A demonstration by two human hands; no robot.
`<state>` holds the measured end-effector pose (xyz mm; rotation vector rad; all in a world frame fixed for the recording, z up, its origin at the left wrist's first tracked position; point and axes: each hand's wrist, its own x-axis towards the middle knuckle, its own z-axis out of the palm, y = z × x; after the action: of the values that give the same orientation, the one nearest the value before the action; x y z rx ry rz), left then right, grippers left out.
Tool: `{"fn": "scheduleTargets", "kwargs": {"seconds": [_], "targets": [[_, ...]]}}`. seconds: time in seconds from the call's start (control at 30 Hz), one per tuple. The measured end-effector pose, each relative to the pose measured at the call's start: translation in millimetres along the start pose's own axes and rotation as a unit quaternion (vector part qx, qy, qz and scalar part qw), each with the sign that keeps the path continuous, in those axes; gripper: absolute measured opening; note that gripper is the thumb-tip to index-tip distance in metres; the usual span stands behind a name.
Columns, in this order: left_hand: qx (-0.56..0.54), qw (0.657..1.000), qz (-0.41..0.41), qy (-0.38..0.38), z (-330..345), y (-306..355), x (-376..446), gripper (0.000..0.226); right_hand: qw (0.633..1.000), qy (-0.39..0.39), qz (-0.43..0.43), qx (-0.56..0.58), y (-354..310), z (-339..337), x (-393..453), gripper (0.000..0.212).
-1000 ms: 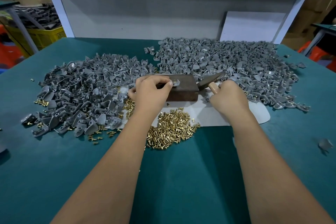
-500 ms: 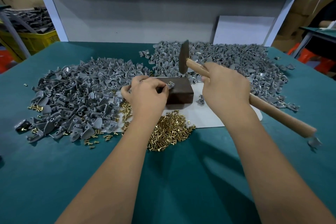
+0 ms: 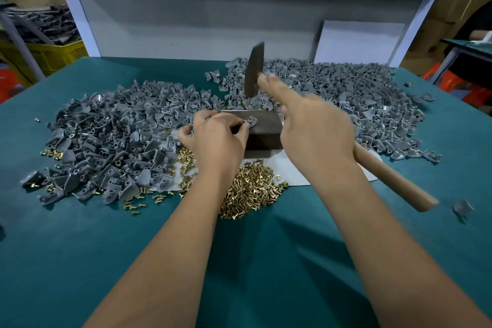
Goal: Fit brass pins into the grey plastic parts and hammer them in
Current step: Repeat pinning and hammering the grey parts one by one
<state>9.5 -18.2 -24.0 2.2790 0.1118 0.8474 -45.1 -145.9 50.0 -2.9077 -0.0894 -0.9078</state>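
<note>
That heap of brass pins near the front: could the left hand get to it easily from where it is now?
Probably yes. The left hand pinches a grey part on the dark block, and the brass pins lie just nearer, beside its wrist, with nothing over them. It would have to release the part first.

text: none readable | labels: none | brands: none | numbers: none | signs: none

You face a teal tabletop (image 3: 80,247) backed by a grey panel (image 3: 199,21) in a white frame (image 3: 77,16). Past its far left corner sits a yellow crate (image 3: 50,54); past its far right corner, orange stools (image 3: 458,82).
</note>
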Motion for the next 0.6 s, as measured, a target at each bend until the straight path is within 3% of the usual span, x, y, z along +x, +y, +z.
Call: {"fn": "scheduleTargets", "kwargs": {"seconds": [0.07, 0.2, 0.33, 0.47, 0.6], "targets": [[0.006, 1.000, -0.001, -0.009, 1.1, -0.7, 0.1, 0.015, 0.999, 0.045, 0.008, -0.001, -4.6, -4.0, 0.7, 0.069], [-0.014, 1.000, -0.004, -0.011, -0.2, -0.5, -0.9, 0.009, 0.998, -0.056, -0.025, -0.018, -5.8, 2.7, 0.2, 0.069], [-0.001, 1.000, -0.004, -0.001, 1.2, -0.5, -0.9, 0.010, 1.000, 0.013, 0.008, -0.014, -4.7, 3.5, -1.0, 0.069], [0.024, 0.999, -0.014, -0.022, 0.9, -0.4, 0.2, 0.014, 0.998, -0.051, -0.025, 0.006, 3.3, 14.3, -4.1, 0.071], [0.013, 0.999, -0.016, -0.046, -1.6, -2.1, 3.8, 0.011, 0.995, -0.026, 0.044, 0.080, 17.3, 14.7, 9.4, 0.058]]}}
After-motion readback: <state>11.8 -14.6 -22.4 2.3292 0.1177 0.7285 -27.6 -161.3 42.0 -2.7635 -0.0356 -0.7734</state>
